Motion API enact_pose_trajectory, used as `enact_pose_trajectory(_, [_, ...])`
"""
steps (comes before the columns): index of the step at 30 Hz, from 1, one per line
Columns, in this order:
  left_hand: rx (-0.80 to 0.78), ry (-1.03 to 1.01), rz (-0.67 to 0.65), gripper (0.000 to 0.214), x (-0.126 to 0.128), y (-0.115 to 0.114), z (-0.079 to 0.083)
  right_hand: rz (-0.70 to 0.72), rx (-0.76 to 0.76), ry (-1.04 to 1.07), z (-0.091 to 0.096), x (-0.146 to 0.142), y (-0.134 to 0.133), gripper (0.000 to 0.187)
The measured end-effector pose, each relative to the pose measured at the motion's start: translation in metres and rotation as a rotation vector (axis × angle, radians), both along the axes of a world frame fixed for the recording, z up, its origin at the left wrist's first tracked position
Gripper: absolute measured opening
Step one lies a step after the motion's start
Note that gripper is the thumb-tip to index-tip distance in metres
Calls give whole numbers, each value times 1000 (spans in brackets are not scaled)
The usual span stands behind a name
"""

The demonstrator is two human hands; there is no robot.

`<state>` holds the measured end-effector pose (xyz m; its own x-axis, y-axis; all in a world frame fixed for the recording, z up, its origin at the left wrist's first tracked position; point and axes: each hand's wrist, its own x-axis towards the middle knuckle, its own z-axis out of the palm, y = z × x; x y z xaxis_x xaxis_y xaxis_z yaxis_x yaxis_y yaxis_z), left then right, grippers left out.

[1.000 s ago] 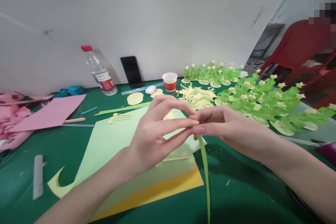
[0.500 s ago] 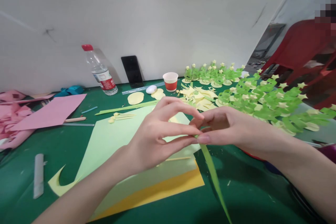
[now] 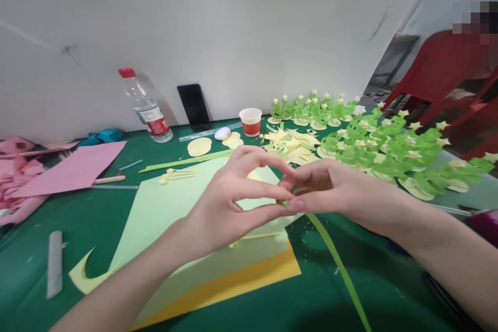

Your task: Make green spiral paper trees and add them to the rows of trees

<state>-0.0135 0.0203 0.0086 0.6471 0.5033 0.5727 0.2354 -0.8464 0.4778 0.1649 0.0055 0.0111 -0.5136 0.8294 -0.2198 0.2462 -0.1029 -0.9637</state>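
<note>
Pinching one green strip (image 3: 342,271) at its top end, the left hand (image 3: 229,202) and right hand (image 3: 334,187) meet fingertip to fingertip above the tabletop (image 3: 389,290). Both are closed on the strip, whose free length slants down to the right, off the bottom edge. Under the hands lie two stacked sheets: one pale green sheet (image 3: 167,202) on one yellow sheet (image 3: 241,280). One second strip (image 3: 187,161) lies flat beyond them, with one pink sheet (image 3: 73,166) to the left. Along the wall stand one bottle (image 3: 146,106), one phone (image 3: 194,107) and one cup (image 3: 251,122). To the right are a heap of yellow stars (image 3: 291,142) and rows of green paper trees (image 3: 389,150), too many to count. One crescent scrap (image 3: 83,272) and one grey stick (image 3: 54,264) lie at near left. A person in red (image 3: 439,67) is at far right. The left hand hides part of the pale green sheet.
</note>
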Motion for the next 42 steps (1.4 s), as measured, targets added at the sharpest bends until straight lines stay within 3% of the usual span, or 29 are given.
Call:
enact_pose_trajectory(5, [13, 102, -78, 15, -2, 3, 0, 17, -12, -7, -2, 3, 1, 15])
enact_pose_trajectory(10, [56, -14, 23, 8, -1, 2, -2, 9, -31, -3, 0, 2, 2, 14])
enact_pose_trajectory(17, [-39, -47, 124, 16, 2, -1, -4, -45, 2, -7, 2, -5, 0, 16])
enact_pose_trajectory(24, [-79, 24, -3, 10, 0, 4, -2, -3, 20, -68, 2, 0, 3, 14])
enact_pose_trajectory(30, [-170, -70, 106, 18, 2, 0, -2, 17, -30, 38, 1, -5, 1, 9])
enact_pose_trajectory(39, [-251, -2, -44, 15, 1, -1, 1, 17, -18, 8, 6, -3, 0, 11])
enact_pose_trajectory(42, [-231, -51, 34, 13, 1, -2, 1, 20, -30, 22, 4, -4, 0, 11])
